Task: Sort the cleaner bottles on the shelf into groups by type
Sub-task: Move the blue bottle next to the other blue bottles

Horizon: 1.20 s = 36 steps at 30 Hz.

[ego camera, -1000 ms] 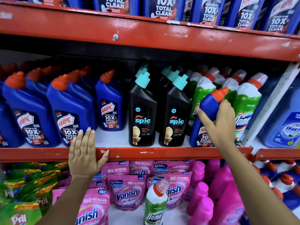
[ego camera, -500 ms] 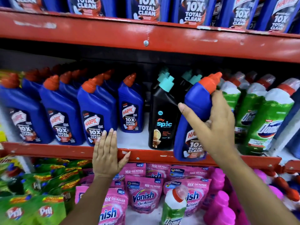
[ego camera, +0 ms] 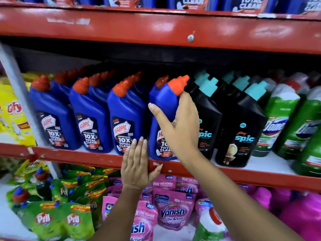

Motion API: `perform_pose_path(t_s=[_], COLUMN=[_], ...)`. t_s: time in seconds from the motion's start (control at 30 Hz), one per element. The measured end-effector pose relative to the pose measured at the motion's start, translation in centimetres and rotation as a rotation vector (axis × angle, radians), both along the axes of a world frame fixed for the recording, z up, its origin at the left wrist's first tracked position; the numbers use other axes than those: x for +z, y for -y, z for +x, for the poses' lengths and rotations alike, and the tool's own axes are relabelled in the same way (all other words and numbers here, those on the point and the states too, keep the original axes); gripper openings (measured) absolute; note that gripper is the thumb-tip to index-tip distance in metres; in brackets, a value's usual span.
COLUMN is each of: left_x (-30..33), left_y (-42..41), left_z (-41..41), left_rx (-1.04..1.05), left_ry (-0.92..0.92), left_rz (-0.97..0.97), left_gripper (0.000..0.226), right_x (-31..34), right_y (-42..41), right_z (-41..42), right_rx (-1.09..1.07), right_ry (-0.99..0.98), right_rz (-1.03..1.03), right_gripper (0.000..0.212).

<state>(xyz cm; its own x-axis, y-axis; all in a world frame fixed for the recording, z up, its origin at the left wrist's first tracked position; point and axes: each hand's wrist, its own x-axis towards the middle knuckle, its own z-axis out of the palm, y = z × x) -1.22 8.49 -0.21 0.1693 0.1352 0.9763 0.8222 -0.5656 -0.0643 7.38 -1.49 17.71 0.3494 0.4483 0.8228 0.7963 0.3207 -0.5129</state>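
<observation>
My right hand (ego camera: 178,126) grips a blue Harpic bottle (ego camera: 165,105) with an orange cap by its neck and body. The bottle stands at the front of the middle shelf (ego camera: 86,158), just right of a row of blue Harpic bottles (ego camera: 90,119) and left of the black Spic bottles (ego camera: 241,129) with teal caps. Green Domex bottles (ego camera: 276,119) stand further right. My left hand (ego camera: 139,166) lies flat against the red shelf edge below the held bottle, fingers together and holding nothing.
The red upper shelf (ego camera: 156,30) carries more Harpic bottles. Below are green Pril pouches (ego camera: 57,218), pink Vanish pouches (ego camera: 173,213), a lone Domex bottle (ego camera: 208,226) and pink bottles (ego camera: 302,214). A grey upright post (ego camera: 17,87) and yellow packs (ego camera: 13,115) stand at the left.
My right hand has carried the Harpic bottle leftward from beside the Domex bottles, past the Spic bottles, to the end of the Harpic row. My left hand stayed on the shelf edge.
</observation>
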Motion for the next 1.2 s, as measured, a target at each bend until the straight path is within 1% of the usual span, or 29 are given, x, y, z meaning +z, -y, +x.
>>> perform_pose_path(t_s=[0.27,0.37,0.47,0.6,0.67,0.87,1.03,1.1,1.2], left_x=[0.0,0.1,0.0,0.1,0.0,-0.1,-0.2,-0.1,-0.3], left_y=[0.0,-0.1,0.0,-0.1,0.0,0.0,0.0,-0.1,0.0], left_z=[0.0,0.0,0.0,-0.1,-0.1,-0.2,-0.2,-0.2,-0.2], left_rx=[-0.001,-0.001,-0.002,0.001,-0.002,-0.007,0.013,0.015,0.025], left_ry=[0.013,0.011,0.010,0.002,-0.003,-0.013,-0.011,-0.014,-0.008], left_rz=[0.004,-0.001,-0.003,-0.013,-0.021,-0.001,0.039,0.015,-0.008], left_gripper=[0.078,0.077,0.075,0.075,0.075,0.075,0.074,0.074,0.074], right_x=[-1.8,-1.9,-1.8,-3.0,-4.1,-9.9,-16.0,-18.5,-22.1], right_y=[-3.0,-3.6,-3.9,-2.9,-1.6,4.7,9.8,11.9,14.5], right_z=[-0.3,-0.3,0.2,0.3,0.6,2.6,5.4,6.2,6.2], right_rx=[-0.083,-0.100,-0.099,-0.073,-0.045,0.030,-0.081,-0.132,-0.208], right_ry=[0.037,0.087,0.147,0.184,0.184,0.135,0.130,0.076,-0.091], right_rz=[-0.099,-0.131,-0.189,-0.173,-0.171,-0.131,-0.139,-0.199,-0.257], right_gripper=[0.048,0.052,0.058,0.064,0.063,0.055,0.046,0.052,0.073])
